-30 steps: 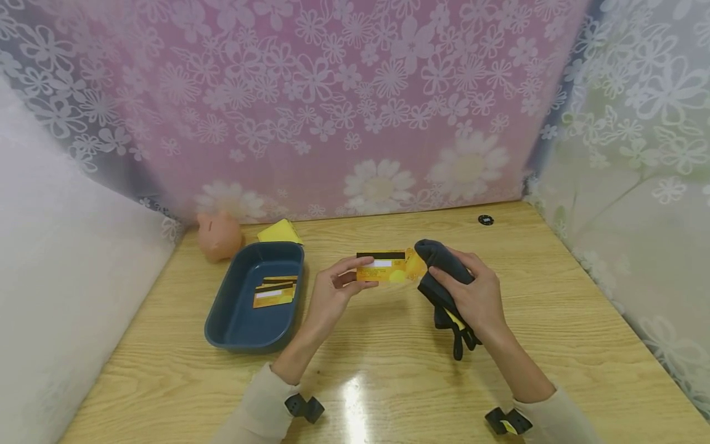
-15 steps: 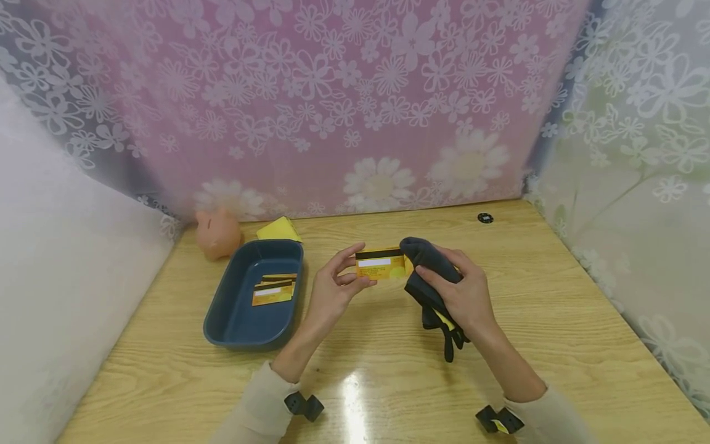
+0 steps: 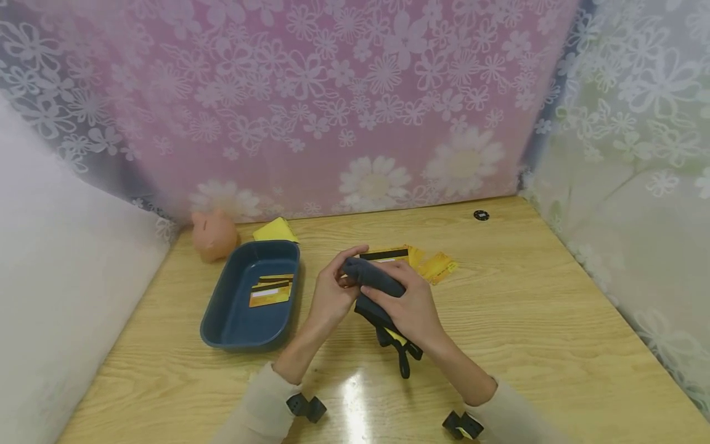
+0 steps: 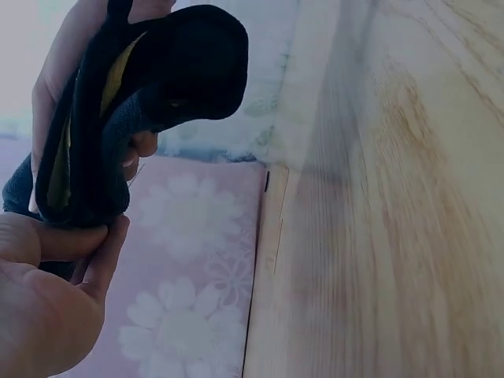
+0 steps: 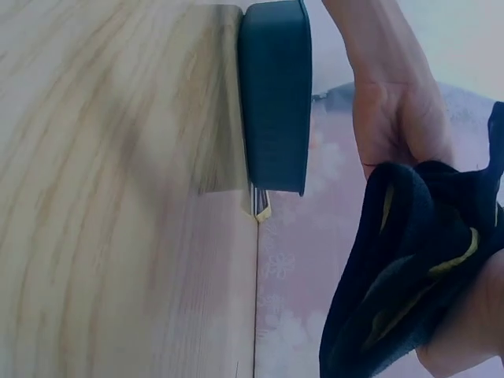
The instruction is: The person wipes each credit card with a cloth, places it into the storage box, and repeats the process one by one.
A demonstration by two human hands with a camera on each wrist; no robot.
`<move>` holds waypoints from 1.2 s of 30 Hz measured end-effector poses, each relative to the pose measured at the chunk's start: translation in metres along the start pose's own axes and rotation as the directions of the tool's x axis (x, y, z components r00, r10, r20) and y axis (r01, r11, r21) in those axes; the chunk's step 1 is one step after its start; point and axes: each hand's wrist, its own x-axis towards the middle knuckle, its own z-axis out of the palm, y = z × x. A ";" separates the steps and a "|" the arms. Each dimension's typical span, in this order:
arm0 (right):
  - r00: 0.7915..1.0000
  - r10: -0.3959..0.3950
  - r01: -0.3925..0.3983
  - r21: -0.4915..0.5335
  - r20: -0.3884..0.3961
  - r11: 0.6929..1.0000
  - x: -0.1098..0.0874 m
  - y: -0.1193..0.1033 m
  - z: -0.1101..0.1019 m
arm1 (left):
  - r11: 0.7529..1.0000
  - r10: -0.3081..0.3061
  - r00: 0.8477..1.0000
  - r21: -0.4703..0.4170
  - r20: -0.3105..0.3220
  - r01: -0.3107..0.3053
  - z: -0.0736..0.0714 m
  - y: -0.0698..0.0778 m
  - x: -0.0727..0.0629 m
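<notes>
A dark blue folded cloth (image 3: 373,277) with yellow inner edges and black loops is in my right hand (image 3: 413,305), fingers and thumb wrapped around it. My left hand (image 3: 333,287) is at the cloth's left end, forefinger stretched above it. The left wrist view shows left fingertips (image 4: 106,244) meeting the lower edge of the folded cloth (image 4: 90,157). From the right wrist, open folds of the cloth (image 5: 413,260) appear with the left hand (image 5: 402,126) behind. Beyond the hands lie yellow cards, one black-striped card (image 3: 391,253) partly covered and another card (image 3: 436,267) further right.
A blue tray (image 3: 222,327) stands left of the hands, with several yellow striped cards (image 3: 270,292) inside. Behind it are a pink piggy bank (image 3: 214,237) and a yellow folded piece (image 3: 275,230). A black round chip (image 3: 481,215) lies at the back right.
My right hand has moved left with the cloth until it meets my left hand. The cards at the right, hidden behind the cloth before, now show. The left hand has barely moved.
</notes>
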 end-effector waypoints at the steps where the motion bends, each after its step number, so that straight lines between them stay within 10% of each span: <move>1: 1.000 -0.009 0.008 -0.010 -0.007 1.000 0.000 -0.001 0.003 | 1.000 0.009 1.000 0.010 -0.004 -0.009 0.000 0.000 0.000; 36: 0.969 0.131 -0.154 -0.097 -0.210 0.983 0.005 0.037 -0.065 | 0.981 -0.082 0.995 -0.183 -0.064 0.069 0.002 0.008 -0.003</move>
